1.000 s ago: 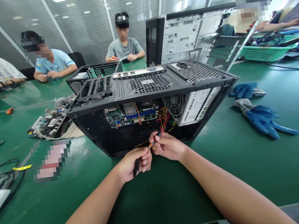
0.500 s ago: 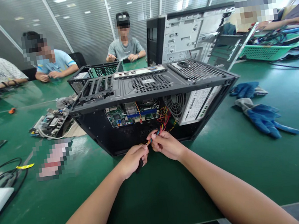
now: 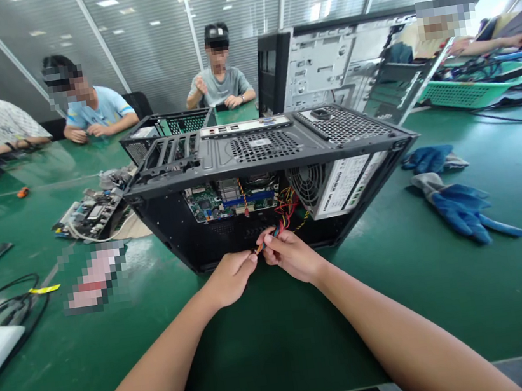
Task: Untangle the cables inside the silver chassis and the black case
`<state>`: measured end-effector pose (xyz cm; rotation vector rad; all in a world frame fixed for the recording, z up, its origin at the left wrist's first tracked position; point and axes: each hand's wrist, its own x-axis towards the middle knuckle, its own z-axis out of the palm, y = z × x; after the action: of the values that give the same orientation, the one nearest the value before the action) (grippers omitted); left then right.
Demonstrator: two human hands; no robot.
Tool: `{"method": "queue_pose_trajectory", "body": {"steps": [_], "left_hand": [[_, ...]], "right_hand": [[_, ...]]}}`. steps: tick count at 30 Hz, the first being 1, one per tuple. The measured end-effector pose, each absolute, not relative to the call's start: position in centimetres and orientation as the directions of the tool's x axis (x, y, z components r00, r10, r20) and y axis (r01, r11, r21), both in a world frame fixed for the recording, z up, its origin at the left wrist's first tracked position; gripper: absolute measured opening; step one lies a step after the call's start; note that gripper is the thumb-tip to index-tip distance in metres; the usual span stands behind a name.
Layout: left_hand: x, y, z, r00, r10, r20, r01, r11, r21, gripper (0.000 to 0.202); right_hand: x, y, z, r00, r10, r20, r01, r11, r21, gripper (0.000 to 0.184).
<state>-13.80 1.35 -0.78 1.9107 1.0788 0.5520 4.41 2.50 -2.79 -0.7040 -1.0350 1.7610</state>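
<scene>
An open black computer case lies on its side on the green table, with a motherboard and a power supply inside. A bundle of red, yellow and black wires runs out of its near opening. My right hand is closed, pinching those wires just in front of the case. My left hand is closed beside it, fingertips meeting the wire end; what it holds is hidden inside the fist.
Blue work gloves lie to the right. A loose circuit board and black cables lie to the left. A second open case stands behind. Several other people sit at the far side of the table.
My left hand has turned and closed up, so the black connector seen hanging below its fingers no longer shows. Both hands have shifted slightly toward the case.
</scene>
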Motion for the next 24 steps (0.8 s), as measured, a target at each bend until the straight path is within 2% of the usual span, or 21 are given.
{"method": "queue_pose_trajectory", "body": {"steps": [6,9,13,16,18,19,21,24], "left_hand": [[-13.6,1.0,-0.5,0.537,0.839,0.081,0.569,-0.432,0.699,0.036],[-13.7,1.0,-0.7,0.539,0.830,0.144,0.646,-0.516,0.563,0.034],[-13.6,0.9,-0.9,0.537,0.830,0.152,0.752,-0.552,0.360,0.033],[-13.5,0.9,-1.0,0.527,0.834,0.163,0.784,-0.552,0.283,0.034],[-13.5,0.8,-1.0,0.517,0.838,0.174,0.772,-0.544,0.327,0.034],[-13.5,0.8,-1.0,0.510,0.843,0.169,0.752,-0.533,0.387,0.035],[-13.5,0.7,-1.1,0.500,0.858,0.120,0.677,-0.473,0.564,0.037],[-13.5,0.8,-1.5,0.519,0.855,0.003,0.484,-0.297,0.823,0.040]], "right_hand": [[4.3,2.3,-2.7,-0.368,0.930,-0.017,-0.422,-0.183,-0.888,0.030],[4.2,2.3,-2.8,-0.347,0.938,-0.013,-0.414,-0.165,-0.895,0.030],[3.9,2.3,-3.1,-0.291,0.957,0.010,-0.401,-0.112,-0.909,0.029],[3.8,2.3,-3.2,-0.281,0.960,0.017,-0.401,-0.101,-0.911,0.029],[3.9,2.3,-3.2,-0.294,0.956,0.005,-0.405,-0.120,-0.906,0.030],[3.9,2.3,-3.2,-0.303,0.953,-0.002,-0.407,-0.131,-0.904,0.030],[4.1,2.3,-3.1,-0.322,0.947,-0.012,-0.409,-0.150,-0.900,0.030],[4.3,2.3,-2.9,-0.345,0.938,-0.025,-0.406,-0.173,-0.897,0.031]]}}
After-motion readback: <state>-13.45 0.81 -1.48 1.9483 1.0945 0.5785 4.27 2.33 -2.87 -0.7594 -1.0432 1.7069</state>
